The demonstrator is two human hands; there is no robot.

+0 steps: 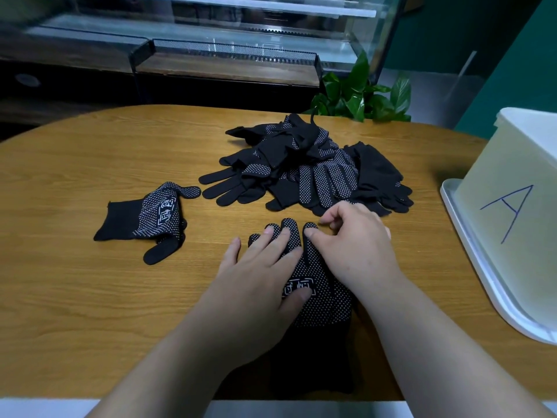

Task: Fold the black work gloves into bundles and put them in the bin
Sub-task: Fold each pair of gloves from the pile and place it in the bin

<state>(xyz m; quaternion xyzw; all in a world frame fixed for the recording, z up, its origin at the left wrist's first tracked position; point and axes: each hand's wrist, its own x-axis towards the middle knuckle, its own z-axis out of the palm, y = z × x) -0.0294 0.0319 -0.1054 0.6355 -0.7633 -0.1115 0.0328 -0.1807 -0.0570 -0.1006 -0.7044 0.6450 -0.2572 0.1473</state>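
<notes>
Left hand (265, 267) flat, fingers straight and spread, pressing palm-down on glove (325, 300); thumb on its white printed mark. Right hand (355, 242) fingers curled, thumb tip on one glove finger; pinching the fabric or not, cannot tell. Glove lies dotted side up on table (90, 297), fingers pointing away, cuff toward near edge. Pile (307, 167) of loose black gloves just beyond right hand, mid-table. Folded glove (150, 218) apart to the left, cuff pointing left. Bin (512, 176), white, blue "A" on its side, at right table edge, standing on white tray (470, 251). Plant (361, 95) behind table
</notes>
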